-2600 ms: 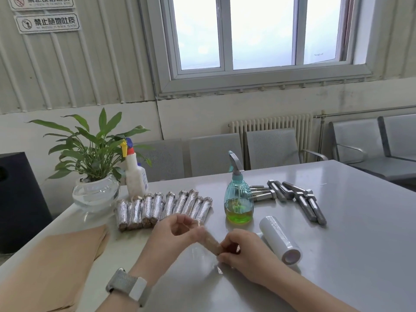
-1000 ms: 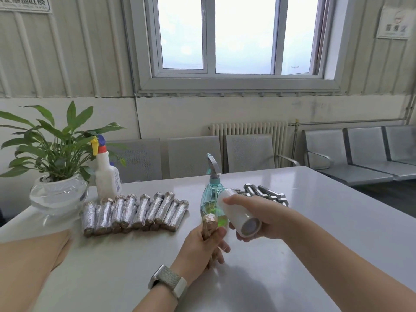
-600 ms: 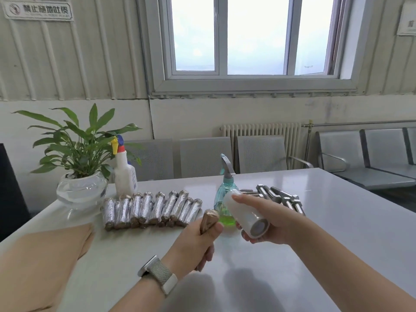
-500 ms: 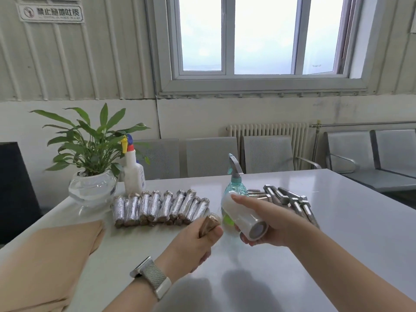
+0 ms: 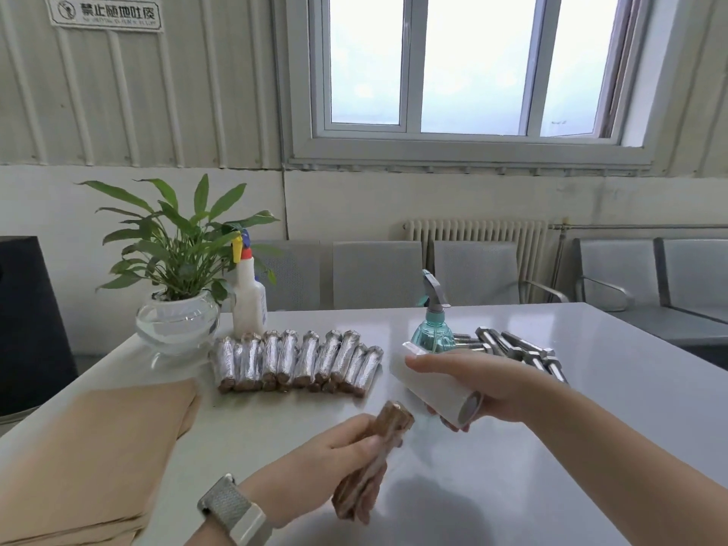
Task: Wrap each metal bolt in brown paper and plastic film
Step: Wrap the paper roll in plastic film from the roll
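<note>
Lowered, paper-wrapped bolt [image 5: 373, 459] sits left of film roll [image 5: 435, 390].

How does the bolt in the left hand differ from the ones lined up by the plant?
The bolt in the left hand shows only matte brown paper; the row of wrapped bolts looks shiny and silvery under film. The held one is raised off the table and tilted; the row lies flat, side by side. Both kinds show brown paper at the ends and are of similar length.
</note>
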